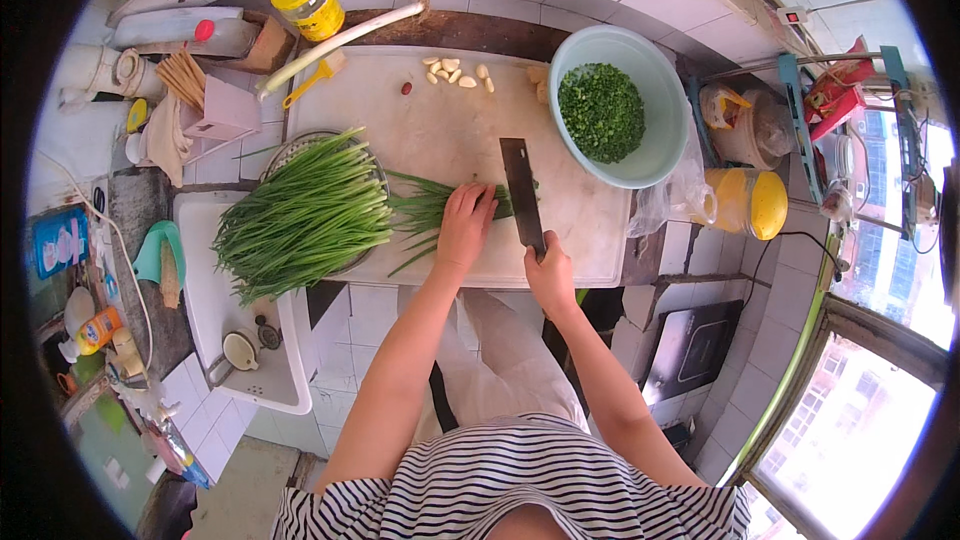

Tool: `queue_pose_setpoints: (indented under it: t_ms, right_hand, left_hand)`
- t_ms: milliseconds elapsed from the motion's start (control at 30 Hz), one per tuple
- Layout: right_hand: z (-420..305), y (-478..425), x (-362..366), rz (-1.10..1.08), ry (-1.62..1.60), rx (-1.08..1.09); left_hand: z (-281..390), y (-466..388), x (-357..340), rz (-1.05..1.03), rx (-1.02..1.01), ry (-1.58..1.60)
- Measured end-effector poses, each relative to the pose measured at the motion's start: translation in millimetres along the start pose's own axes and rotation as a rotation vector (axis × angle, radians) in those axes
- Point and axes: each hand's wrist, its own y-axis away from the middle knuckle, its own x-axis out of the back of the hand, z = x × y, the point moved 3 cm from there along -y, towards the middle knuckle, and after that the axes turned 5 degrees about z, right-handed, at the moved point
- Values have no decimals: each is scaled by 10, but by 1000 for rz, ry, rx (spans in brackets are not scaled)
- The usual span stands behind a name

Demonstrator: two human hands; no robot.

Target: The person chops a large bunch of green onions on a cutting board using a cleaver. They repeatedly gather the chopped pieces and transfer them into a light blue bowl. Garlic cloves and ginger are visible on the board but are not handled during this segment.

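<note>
My left hand [465,225] presses a small bunch of green Chinese chives [420,204] onto the white cutting board [450,127]. The handle of a cleaver [521,191] is in my right hand [551,270]; its blade stands beside the right end of the bunch, by my left fingers. A large pile of uncut chives [307,217] fills a colander on the left. Finely chopped greens [602,112] lie in a pale blue basin [664,90] at the back right. Several peeled garlic cloves [454,73] and one small reddish-brown item [406,88] lie at the back of the board.
A leek [345,41] and a yellow-handled brush [319,77] lie at the back left, by a yellow-lidded jar [307,4]. A white sink [292,382] is at the left. Right of the board are a plastic bag [667,199] and a yellow-lidded container [739,199].
</note>
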Motion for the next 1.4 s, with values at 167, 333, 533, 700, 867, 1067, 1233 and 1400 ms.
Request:
queue_pose_setpoints:
  t_ms: [167,333,533,700,867,1067,1233,1400]
  right_hand:
    - [29,75,5,-14,33,23]
    - [34,79,-48,-32,87,60]
    - [-95,-119,-168,-32,156,80]
    - [27,-175,-178,23,32,51]
    - [-28,37,-52,-5,-3,1]
    - [41,79,-84,-24,30,22]
    - [4,58,-74,-25,62,79]
    - [-122,-16,-17,-95,130,71]
  left_hand:
    - [21,19,36,-13,7,7]
    - [-3,42,27,-4,4,8]
    - [-17,75,-28,-44,18,-4]
    - [-28,64,-25,-35,-9,-15]
    - [-26,107,8,-33,21,-3]
    - [-1,39,17,-10,4,22]
    - [2,36,20,-8,-6,19]
    - [-73,80,-29,-7,-14,-7]
